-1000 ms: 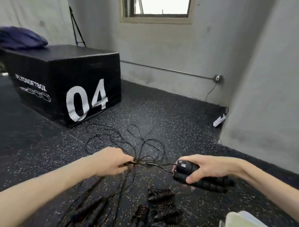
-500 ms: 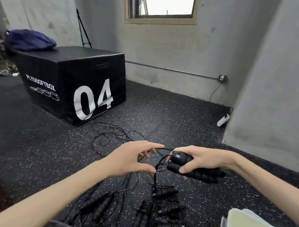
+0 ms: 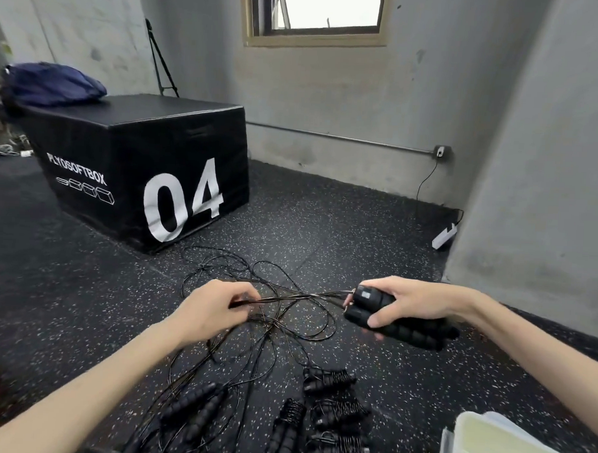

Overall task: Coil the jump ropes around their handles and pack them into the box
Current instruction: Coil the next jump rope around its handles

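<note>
The pair of black foam handles (image 3: 394,316) sits stacked in the right hand (image 3: 404,301), fingers curled over the top and thumb across the near side, held just above the floor. Thin black cord (image 3: 308,297) runs out of the handle ends to the left hand (image 3: 215,308), which pinches a bunch of strands between thumb and curled fingers. The rest of that cord sprawls in loose loops (image 3: 241,268) on the speckled rubber floor (image 3: 64,301) between the hands and the black plyo box (image 3: 139,171) marked 04. Closer to the camera, a few already coiled ropes (image 3: 334,416) lie bunched together, and just left of them an uncoiled pair of handles (image 3: 197,410) rests on tangled cord. A pale box (image 3: 493,447) pokes in at the bottom right corner, and a blue bag (image 3: 53,83) sits on the plyo box.
</note>
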